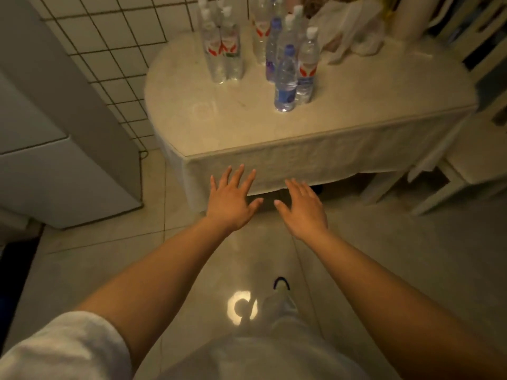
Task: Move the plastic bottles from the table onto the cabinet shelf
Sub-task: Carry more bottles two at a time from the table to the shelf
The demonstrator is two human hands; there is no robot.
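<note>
Both hands, left hand (231,200) and right hand (303,208), spread flat before clear ribbed plastic bottles (285,78) on the rounded table (247,127).

A home, most likely a kitchen or dining corner. Shown by a small table (315,127) under a pale cloth and clear cover, pushed against a white-tiled wall (115,50), with a tall white appliance like a fridge (63,149) off its left edge and a pale wooden chair (461,171) at its right corner. Also glossy floor tiles (384,242), crumpled plastic bags (354,28) at the table's far edge, and plastic water bottles (285,78) standing on top.
</note>
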